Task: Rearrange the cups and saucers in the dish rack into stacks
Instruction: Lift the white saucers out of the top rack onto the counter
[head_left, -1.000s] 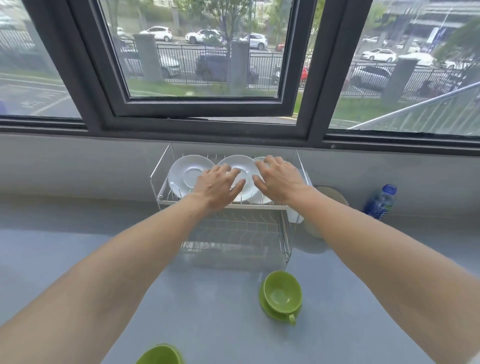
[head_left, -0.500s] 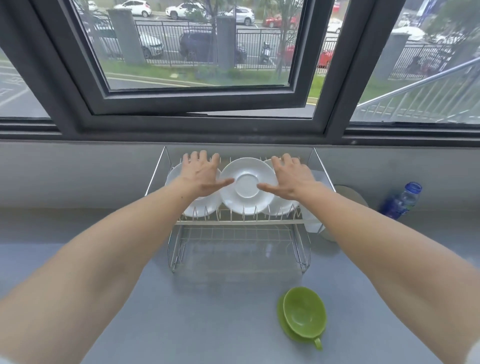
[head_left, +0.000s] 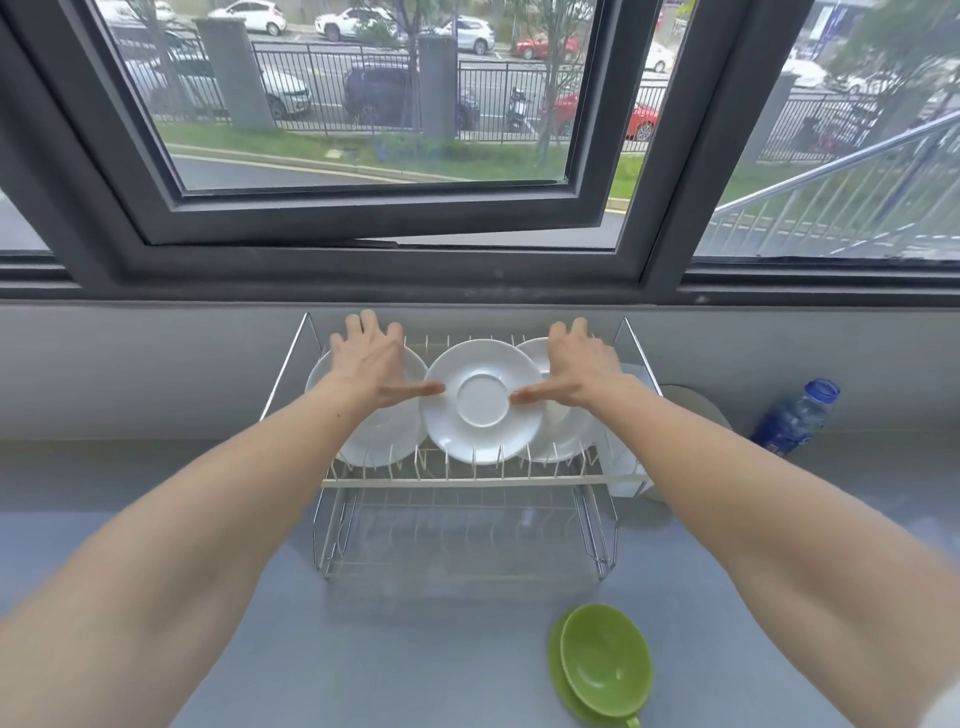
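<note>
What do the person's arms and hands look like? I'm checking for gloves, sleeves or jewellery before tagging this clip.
Both arms are bare from wrist to past the elbow. The left hand and right hand have no gloves, and no rings, watch or bands show. A sliver of pale fabric, possibly a sleeve, sits at the lower right corner.

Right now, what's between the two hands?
In the head view, the middle saucer stands in the rack between the left hand and right hand. Both thumbs touch its face; the other fingers are spread open.
</note>
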